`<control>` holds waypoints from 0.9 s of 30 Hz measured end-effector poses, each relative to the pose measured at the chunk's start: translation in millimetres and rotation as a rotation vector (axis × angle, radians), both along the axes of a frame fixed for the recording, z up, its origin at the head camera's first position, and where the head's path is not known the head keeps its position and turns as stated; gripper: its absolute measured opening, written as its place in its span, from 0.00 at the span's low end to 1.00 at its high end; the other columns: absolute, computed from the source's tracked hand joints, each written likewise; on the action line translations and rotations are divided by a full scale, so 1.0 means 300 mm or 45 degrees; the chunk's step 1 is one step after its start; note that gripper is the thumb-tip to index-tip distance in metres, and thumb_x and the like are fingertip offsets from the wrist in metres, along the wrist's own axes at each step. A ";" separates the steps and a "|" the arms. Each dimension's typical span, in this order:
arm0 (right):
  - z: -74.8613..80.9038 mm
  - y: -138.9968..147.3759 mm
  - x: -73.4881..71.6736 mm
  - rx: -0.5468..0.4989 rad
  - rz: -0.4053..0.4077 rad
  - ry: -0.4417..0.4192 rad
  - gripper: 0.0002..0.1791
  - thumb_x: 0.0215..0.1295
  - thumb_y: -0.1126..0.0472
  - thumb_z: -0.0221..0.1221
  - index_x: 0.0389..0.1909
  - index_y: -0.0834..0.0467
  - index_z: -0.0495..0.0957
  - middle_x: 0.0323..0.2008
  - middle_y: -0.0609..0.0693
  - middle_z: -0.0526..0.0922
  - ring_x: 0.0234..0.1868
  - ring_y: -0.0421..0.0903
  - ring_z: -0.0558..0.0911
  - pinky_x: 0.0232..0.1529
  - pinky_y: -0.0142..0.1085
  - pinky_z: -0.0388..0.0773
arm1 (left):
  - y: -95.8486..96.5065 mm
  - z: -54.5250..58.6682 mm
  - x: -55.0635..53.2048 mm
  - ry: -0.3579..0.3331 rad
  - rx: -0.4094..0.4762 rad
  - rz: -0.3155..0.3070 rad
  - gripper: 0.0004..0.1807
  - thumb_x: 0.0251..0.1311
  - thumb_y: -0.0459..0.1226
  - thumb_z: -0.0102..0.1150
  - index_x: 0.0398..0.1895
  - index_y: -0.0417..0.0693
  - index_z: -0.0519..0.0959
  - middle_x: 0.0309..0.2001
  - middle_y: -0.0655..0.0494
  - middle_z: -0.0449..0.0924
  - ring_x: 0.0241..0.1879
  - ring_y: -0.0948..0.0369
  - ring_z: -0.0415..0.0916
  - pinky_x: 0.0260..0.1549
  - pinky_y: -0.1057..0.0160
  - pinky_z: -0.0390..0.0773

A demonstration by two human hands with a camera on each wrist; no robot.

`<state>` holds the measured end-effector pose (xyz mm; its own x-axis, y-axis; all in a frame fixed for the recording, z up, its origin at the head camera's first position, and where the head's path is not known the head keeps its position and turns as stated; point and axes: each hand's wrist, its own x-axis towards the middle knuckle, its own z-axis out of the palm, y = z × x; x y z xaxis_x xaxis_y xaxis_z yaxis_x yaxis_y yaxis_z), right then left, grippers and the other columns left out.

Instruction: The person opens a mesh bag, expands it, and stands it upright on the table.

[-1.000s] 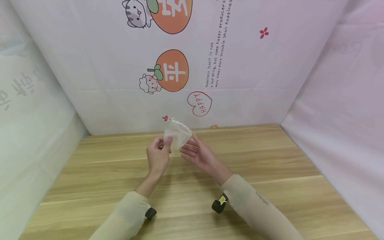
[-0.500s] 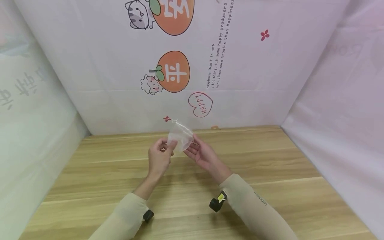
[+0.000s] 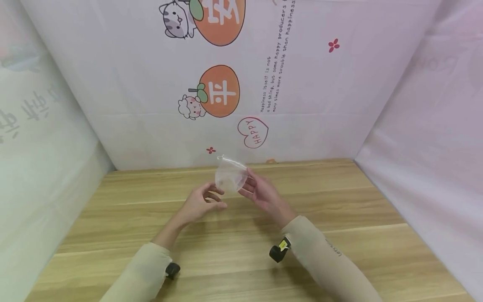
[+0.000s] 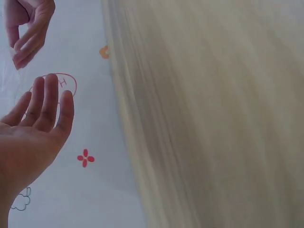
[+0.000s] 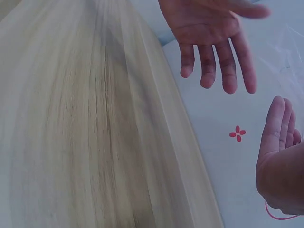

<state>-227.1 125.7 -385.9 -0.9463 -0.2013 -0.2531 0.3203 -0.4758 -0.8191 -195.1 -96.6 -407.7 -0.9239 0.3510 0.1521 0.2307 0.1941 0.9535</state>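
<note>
A small translucent drawstring bag (image 3: 228, 173) is up above the far part of the table, its white cord running along the slanted top edge to a loose end at the upper left. My right hand (image 3: 265, 196) pinches the bag's right corner, its other fingers behind and below it. My left hand (image 3: 199, 204) is just left of the bag, fingers relaxed and thumb apart, with nothing gripped. In the left wrist view the left palm (image 4: 35, 130) and fingers are spread, while the bag shows only faintly at the left edge. The right wrist view catches faint sheer film (image 5: 288, 66) between both hands.
Below the hands lies a wood-grain table (image 3: 241, 251). A white printed sheet (image 3: 151, 126) rises behind it, with pale sheets (image 3: 426, 138) at both sides. Black wrist cameras (image 3: 278, 251) hang from the sleeves.
My left hand has let go of the bag and drawn slightly down, its fingers and thumb parting. The bag, still in the right hand, has shifted slightly right and down.
</note>
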 end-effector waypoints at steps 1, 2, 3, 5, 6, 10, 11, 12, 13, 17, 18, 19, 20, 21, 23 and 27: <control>0.001 0.005 0.000 0.022 0.003 0.007 0.11 0.79 0.55 0.52 0.48 0.60 0.75 0.38 0.52 0.86 0.39 0.45 0.86 0.44 0.40 0.85 | -0.005 -0.003 -0.005 -0.012 0.016 -0.039 0.31 0.61 0.38 0.70 0.65 0.37 0.71 0.53 0.40 0.79 0.48 0.47 0.80 0.49 0.50 0.81; 0.004 0.009 0.000 0.048 0.006 0.015 0.12 0.79 0.55 0.51 0.49 0.60 0.75 0.38 0.51 0.86 0.40 0.45 0.85 0.45 0.40 0.84 | -0.008 -0.004 -0.012 -0.026 0.044 -0.068 0.31 0.65 0.39 0.67 0.66 0.35 0.69 0.53 0.39 0.79 0.49 0.47 0.80 0.51 0.49 0.80; 0.005 0.015 0.001 0.074 0.013 0.028 0.12 0.79 0.55 0.51 0.50 0.60 0.74 0.39 0.51 0.86 0.40 0.45 0.85 0.45 0.41 0.84 | -0.010 -0.005 -0.019 -0.051 0.084 -0.084 0.30 0.69 0.41 0.63 0.67 0.34 0.69 0.54 0.39 0.79 0.50 0.48 0.81 0.52 0.47 0.80; 0.007 0.025 0.001 0.126 0.024 0.060 0.13 0.79 0.54 0.51 0.51 0.61 0.74 0.39 0.51 0.86 0.41 0.45 0.85 0.46 0.41 0.84 | -0.007 -0.001 -0.033 -0.116 0.214 -0.095 0.31 0.74 0.47 0.55 0.67 0.32 0.67 0.56 0.39 0.78 0.50 0.50 0.81 0.53 0.47 0.80; 0.007 0.031 0.001 0.153 0.030 0.082 0.13 0.79 0.54 0.51 0.51 0.61 0.74 0.40 0.51 0.85 0.41 0.45 0.85 0.46 0.41 0.84 | -0.005 0.002 -0.042 -0.147 0.295 -0.096 0.31 0.76 0.49 0.51 0.68 0.32 0.66 0.57 0.38 0.78 0.49 0.51 0.81 0.53 0.48 0.79; 0.004 0.051 -0.001 0.236 0.045 0.153 0.12 0.79 0.55 0.52 0.48 0.61 0.76 0.39 0.51 0.85 0.40 0.46 0.86 0.45 0.42 0.84 | 0.009 0.020 -0.070 -0.275 0.546 -0.051 0.30 0.79 0.49 0.42 0.71 0.33 0.64 0.62 0.37 0.73 0.49 0.54 0.81 0.52 0.54 0.80; 0.003 0.056 -0.001 0.258 0.048 0.171 0.12 0.79 0.55 0.53 0.47 0.61 0.76 0.39 0.51 0.85 0.39 0.46 0.86 0.44 0.42 0.85 | 0.012 0.023 -0.076 -0.311 0.583 -0.039 0.29 0.80 0.47 0.42 0.72 0.34 0.63 0.62 0.35 0.72 0.48 0.55 0.81 0.51 0.55 0.80; 0.002 0.060 -0.001 0.273 0.052 0.184 0.11 0.78 0.56 0.53 0.46 0.61 0.77 0.38 0.51 0.85 0.39 0.47 0.86 0.43 0.42 0.85 | 0.015 0.026 -0.082 -0.342 0.600 -0.023 0.28 0.80 0.46 0.42 0.72 0.34 0.63 0.63 0.35 0.72 0.48 0.55 0.81 0.51 0.56 0.81; 0.000 0.064 -0.001 0.290 0.053 0.195 0.11 0.78 0.56 0.53 0.45 0.60 0.77 0.38 0.51 0.85 0.39 0.47 0.86 0.42 0.42 0.85 | 0.019 0.028 -0.087 -0.380 0.613 -0.007 0.28 0.80 0.46 0.44 0.71 0.35 0.63 0.63 0.36 0.71 0.48 0.55 0.81 0.50 0.56 0.81; -0.008 0.079 -0.002 0.355 0.071 0.264 0.11 0.78 0.56 0.54 0.43 0.60 0.78 0.37 0.51 0.85 0.41 0.50 0.85 0.41 0.42 0.86 | 0.036 0.029 -0.107 -0.497 0.605 0.039 0.28 0.75 0.46 0.53 0.67 0.36 0.67 0.60 0.39 0.74 0.45 0.55 0.82 0.48 0.55 0.82; -0.010 0.081 -0.003 0.373 0.079 0.287 0.11 0.78 0.57 0.54 0.43 0.61 0.78 0.37 0.52 0.85 0.41 0.50 0.85 0.41 0.42 0.86 | 0.041 0.028 -0.112 -0.515 0.598 0.056 0.26 0.74 0.46 0.56 0.65 0.37 0.70 0.58 0.41 0.76 0.43 0.55 0.83 0.47 0.55 0.82; -0.013 0.084 -0.004 0.389 0.090 0.310 0.11 0.78 0.57 0.54 0.43 0.61 0.78 0.37 0.52 0.85 0.41 0.51 0.85 0.41 0.43 0.86 | 0.046 0.027 -0.115 -0.525 0.585 0.072 0.24 0.73 0.45 0.57 0.62 0.38 0.72 0.55 0.43 0.78 0.42 0.56 0.83 0.46 0.55 0.83; -0.015 0.086 -0.006 0.405 0.102 0.332 0.11 0.78 0.57 0.54 0.44 0.62 0.78 0.37 0.53 0.85 0.41 0.51 0.85 0.42 0.44 0.86 | 0.050 0.025 -0.117 -0.528 0.573 0.087 0.21 0.72 0.44 0.58 0.59 0.38 0.74 0.52 0.45 0.80 0.40 0.56 0.84 0.45 0.55 0.83; -0.018 0.088 -0.008 0.423 0.109 0.351 0.12 0.78 0.57 0.54 0.44 0.63 0.78 0.37 0.53 0.85 0.41 0.51 0.86 0.43 0.46 0.85 | 0.053 0.024 -0.119 -0.531 0.568 0.105 0.18 0.72 0.43 0.59 0.55 0.39 0.76 0.49 0.47 0.81 0.38 0.57 0.84 0.44 0.55 0.83; -0.024 0.091 -0.012 0.465 0.119 0.380 0.12 0.78 0.57 0.54 0.46 0.64 0.77 0.37 0.53 0.86 0.40 0.50 0.86 0.46 0.49 0.84 | 0.059 0.020 -0.122 -0.528 0.561 0.134 0.11 0.72 0.40 0.59 0.49 0.41 0.78 0.43 0.51 0.82 0.35 0.57 0.84 0.42 0.55 0.84; -0.034 0.099 -0.018 0.535 0.120 0.402 0.14 0.77 0.59 0.54 0.51 0.66 0.77 0.37 0.52 0.86 0.39 0.49 0.86 0.48 0.52 0.83 | 0.066 0.018 -0.120 -0.501 0.540 0.164 0.06 0.71 0.36 0.60 0.45 0.44 0.79 0.39 0.54 0.83 0.33 0.56 0.83 0.38 0.57 0.85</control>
<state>-232.6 155.2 -396.1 -0.9720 -0.2320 -0.0362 0.0530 -0.0668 -0.9964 -231.0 -76.8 -402.4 -0.9704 0.2160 -0.1083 -0.1563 -0.2195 0.9630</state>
